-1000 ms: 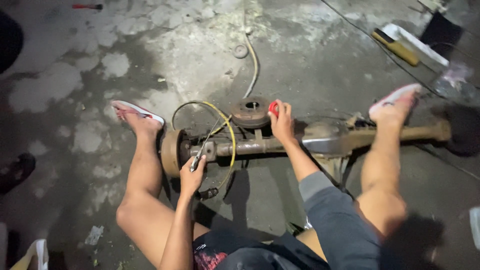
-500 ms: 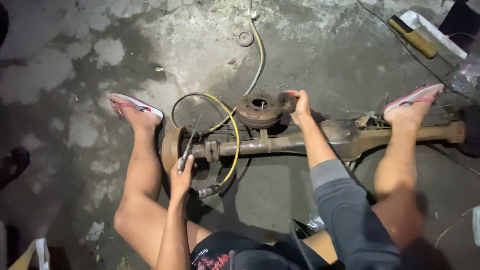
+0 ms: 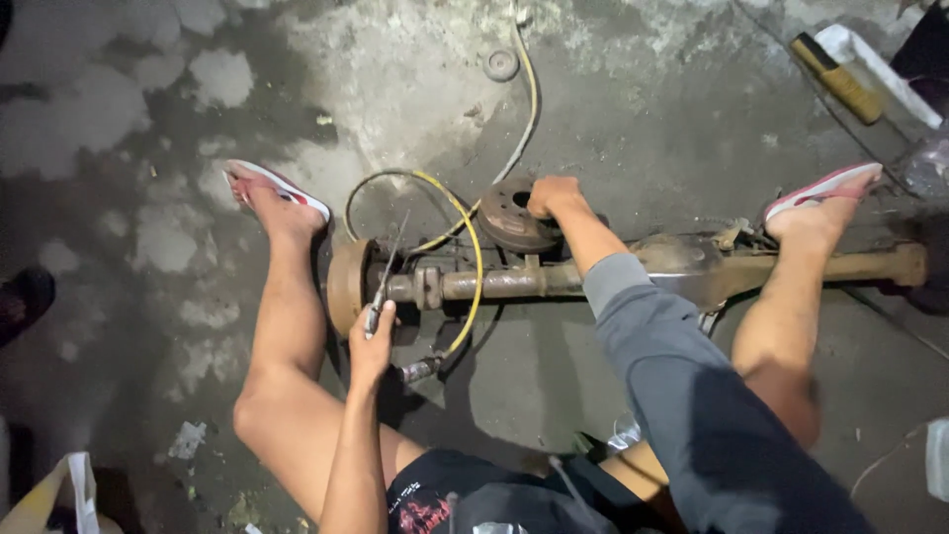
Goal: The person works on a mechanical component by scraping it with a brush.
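Note:
I sit on a concrete floor with a rusty axle point(image 3: 494, 284) lying across between my spread legs. My left hand point(image 3: 371, 341) grips a thin metal tool point(image 3: 388, 267) whose tip points up past the round flange point(image 3: 346, 285) at the axle's left end. My right hand point(image 3: 552, 195), in a grey sleeve, is closed over the right rim of a loose rusty brake drum point(image 3: 504, 220) lying just behind the axle. A yellow hose point(image 3: 473, 247) loops over the axle and ends in a metal fitting point(image 3: 420, 370) near my left hand.
My feet in flip-flops rest at the left point(image 3: 277, 188) and the right point(image 3: 820, 188). The bulged axle housing point(image 3: 682, 259) sits by my right knee. A yellow-handled brush point(image 3: 835, 64) lies far right, a small metal ring point(image 3: 501, 64) at the top, a dark shoe point(image 3: 25, 302) at left.
My right hand, which showed something red a second ago, has shifted onto the drum's rim. My left hand with the tool has stayed by the flange. The camera view shifted slightly.

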